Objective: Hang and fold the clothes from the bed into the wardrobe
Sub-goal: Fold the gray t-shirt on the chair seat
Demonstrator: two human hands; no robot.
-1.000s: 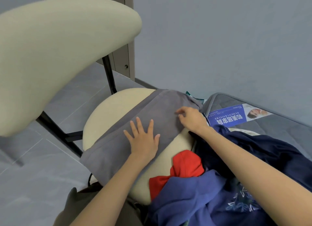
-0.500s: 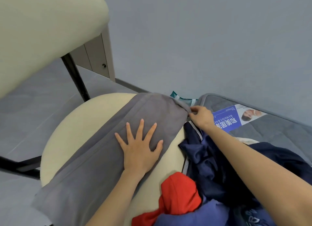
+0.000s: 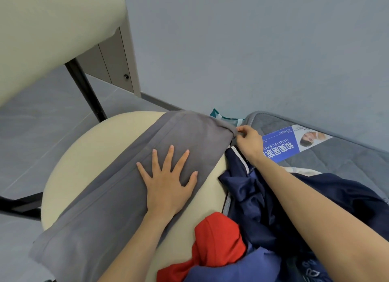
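The left hand (image 3: 168, 189) pressed spread fingers on the grey garment (image 3: 117, 208); the right hand (image 3: 249, 140) pinched its far corner. Soft and limp, it seemed best gripped at the corners.

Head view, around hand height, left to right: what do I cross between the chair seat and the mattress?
Cream chair seat → left hand, flat on the grey garment → right hand, pinching that garment's corner → blue label → grey mattress.
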